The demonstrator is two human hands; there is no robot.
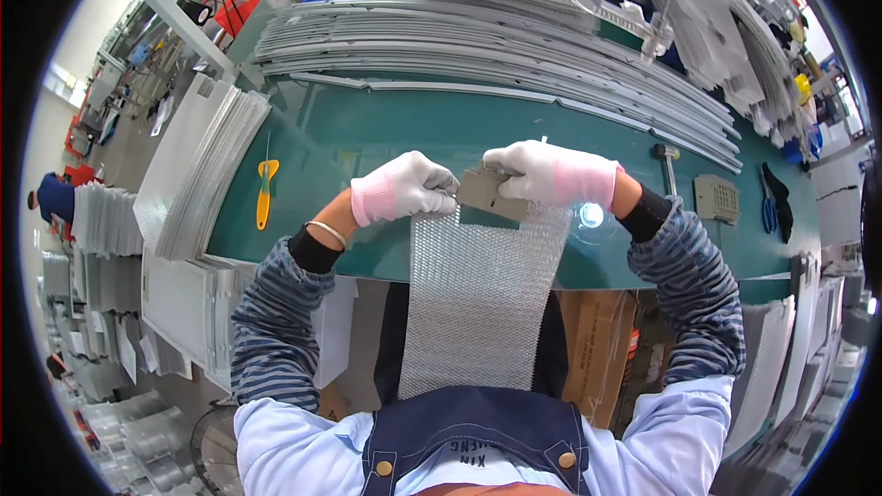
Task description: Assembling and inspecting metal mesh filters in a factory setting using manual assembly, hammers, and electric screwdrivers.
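Note:
A silver metal mesh sheet [478, 303] with a notch in its far edge stretches from the table's near edge down to my lap. At that notch a small flat grey-beige plate [487, 195] sits tilted between my hands. My left hand [409, 187], in a white glove with a pink cuff, is closed at the mesh's far left corner, touching the plate's left end. My right hand [556, 174], gloved alike, pinches the plate's right side above the mesh's other far corner. The gloves hide exactly how plate and mesh meet.
Long metal strips [496, 46] lie stacked across the table's back. Mesh panels [207, 165] stand stacked at left, near a yellow-handled tool [265, 193]. To the right are a hammer [665, 165], a slotted beige part [716, 199] and a blue-handled tool [769, 211].

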